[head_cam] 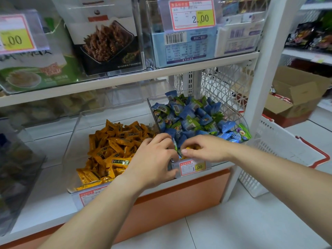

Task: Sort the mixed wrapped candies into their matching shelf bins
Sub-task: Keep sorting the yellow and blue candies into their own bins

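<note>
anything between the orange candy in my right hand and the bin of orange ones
Yes: the left hand lies between the orange wrapped candy pinched by the right hand and the clear plastic bin of orange candies, over the bins' dividing wall.

Head camera looks forward and down, close over the lower shelf bins (75, 141)

Light: bright, diffuse, falling from above. Soft shade is lying under the shelf board (125, 79). Glare is hazing the clear upper bins (142, 29). Wide-angle distortion is slanting the white upright (264, 69); the left edge is blurring.
</note>
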### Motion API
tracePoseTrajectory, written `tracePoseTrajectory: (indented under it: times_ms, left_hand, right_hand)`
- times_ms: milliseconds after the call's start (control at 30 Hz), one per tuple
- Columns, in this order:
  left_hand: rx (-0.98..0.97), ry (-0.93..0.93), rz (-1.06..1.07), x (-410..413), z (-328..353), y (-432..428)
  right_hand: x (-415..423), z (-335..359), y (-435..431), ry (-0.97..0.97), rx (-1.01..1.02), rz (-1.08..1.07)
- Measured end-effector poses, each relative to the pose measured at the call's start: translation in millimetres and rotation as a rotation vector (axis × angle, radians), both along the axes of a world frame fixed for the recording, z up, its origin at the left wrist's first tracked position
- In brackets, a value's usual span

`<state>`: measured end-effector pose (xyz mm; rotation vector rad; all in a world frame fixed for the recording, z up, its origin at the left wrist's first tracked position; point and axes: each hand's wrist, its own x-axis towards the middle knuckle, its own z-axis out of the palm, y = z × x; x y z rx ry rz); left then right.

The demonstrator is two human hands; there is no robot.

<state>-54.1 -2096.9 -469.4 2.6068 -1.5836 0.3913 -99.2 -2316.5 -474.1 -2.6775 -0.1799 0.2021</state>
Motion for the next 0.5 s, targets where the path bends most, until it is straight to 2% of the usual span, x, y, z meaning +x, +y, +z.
tracePoseTrajectory:
  times_ms: [167,333,400,500]
  left_hand:
    - [0.007,0.025,0.011,1.3,0.2,-0.8]
    - [-0.01,0.047,0.03,2.3,0.0,-2.2]
    - [-0.083,0.091,0.04,0.8,3.8,-5.6]
    - [-0.326,0.204,0.13,-2.2,11.5,-13.8]
  right_hand:
    - [-2.9,-4.9,-4.4,-0.226,0.092,-0.084]
    - [2.1,0.6,-6.7,-0.347,0.196,-0.237]
    - [6.1,7.2,-4.1,-0.391,0.3,-0.304]
    - [12.6,21.1,2.7,-0.455,0.536,-0.359]
